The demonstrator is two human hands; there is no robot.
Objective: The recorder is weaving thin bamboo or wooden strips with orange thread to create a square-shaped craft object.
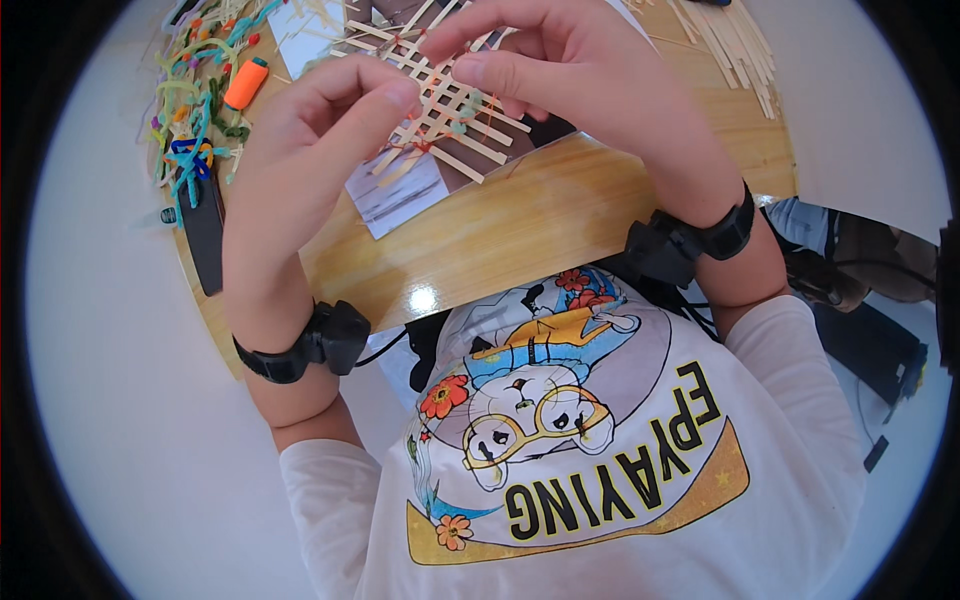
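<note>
A lattice of crossed pale wooden strips (468, 155) lies at the far middle of the table, with red thread and pale green bits tied in among its crossings. Over its left side is my left hand (325, 135), thumb and forefinger pinched together; whatever is between them is too small to make out. My right hand (545, 65) hovers over the lattice's right side. Its fingers are curled in, the forefinger tip a little apart from the thumb, and what they hold is hidden. Printed picture sheets (395, 205) lie beneath the lattice.
Tangled coloured yarn (195, 100) covers the table's left edge, beside an orange thread spool (246, 84) and a long black object (203, 235). Loose wooden strips (735, 50) lie at the far right of the wooden table (500, 235). Black bands (300, 342) circle both my wrists.
</note>
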